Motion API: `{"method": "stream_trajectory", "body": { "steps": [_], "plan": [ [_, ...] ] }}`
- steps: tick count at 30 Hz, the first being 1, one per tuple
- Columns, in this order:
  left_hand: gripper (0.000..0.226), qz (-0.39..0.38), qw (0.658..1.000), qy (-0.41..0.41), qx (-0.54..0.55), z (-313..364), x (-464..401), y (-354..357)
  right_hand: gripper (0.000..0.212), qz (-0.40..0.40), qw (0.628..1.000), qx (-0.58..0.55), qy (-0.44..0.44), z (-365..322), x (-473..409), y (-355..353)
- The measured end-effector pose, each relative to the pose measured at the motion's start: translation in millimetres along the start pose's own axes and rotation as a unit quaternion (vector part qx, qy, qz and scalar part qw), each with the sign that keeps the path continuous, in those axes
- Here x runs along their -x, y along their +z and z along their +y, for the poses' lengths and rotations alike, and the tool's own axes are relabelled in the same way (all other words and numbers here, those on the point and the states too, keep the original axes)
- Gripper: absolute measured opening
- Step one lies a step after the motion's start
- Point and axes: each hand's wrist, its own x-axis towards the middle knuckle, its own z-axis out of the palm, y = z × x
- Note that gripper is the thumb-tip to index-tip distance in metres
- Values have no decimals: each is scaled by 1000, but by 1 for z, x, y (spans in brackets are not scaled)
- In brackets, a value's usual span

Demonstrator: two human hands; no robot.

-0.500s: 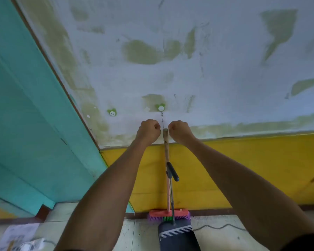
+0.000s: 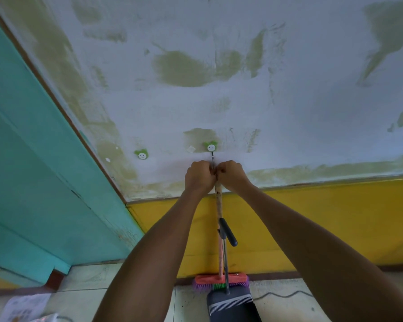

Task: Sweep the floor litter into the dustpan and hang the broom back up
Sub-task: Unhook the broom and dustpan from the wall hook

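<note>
The broom hangs upright against the wall, its wooden handle (image 2: 218, 205) running down to a red head with purple bristles (image 2: 220, 281) near the floor. A thin string from the handle's top leads up to a green and white smiley hook (image 2: 211, 147). My left hand (image 2: 199, 176) and my right hand (image 2: 232, 174) are both closed around the top of the handle, knuckles touching, just below the hook. A dark grey dustpan (image 2: 230, 303) with a black-gripped long handle (image 2: 228, 232) stands in front of the broom head.
A second smiley hook (image 2: 142, 155) is on the wall to the left. A teal door (image 2: 40, 182) stands at the left. The lower wall is yellow (image 2: 323, 219). Papers (image 2: 23, 307) lie on the tiled floor at lower left, a dark cable (image 2: 282, 295) at lower right.
My hands have come together at the top of the broom handle; before they were slightly apart on either side of it. The broom and dustpan have stayed in place.
</note>
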Motion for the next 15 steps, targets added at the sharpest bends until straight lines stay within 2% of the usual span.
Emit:
{"method": "stream_trajectory", "body": {
  "steps": [3, 5, 7, 10, 15],
  "plan": [
    [35, 3, 996, -10, 93, -4, 5, 7, 27, -28, 999, -40, 14, 6, 1, 3],
    [24, 13, 972, -83, 218, -3, 10, 11, 25, -44, 997, -56, 16, 8, 2, 2],
    [23, 10, 933, -174, 315, 4, 9, 12, 24, -53, 996, -63, 16, 8, 5, 1],
    [22, -7, 898, -236, 370, 17, 2, 4, 24, -61, 996, -61, 13, 6, 9, 2],
    [21, -7, 883, -237, 405, 30, 2, -14, 22, -54, 995, -86, 4, -4, 15, -3]
  ]
}}
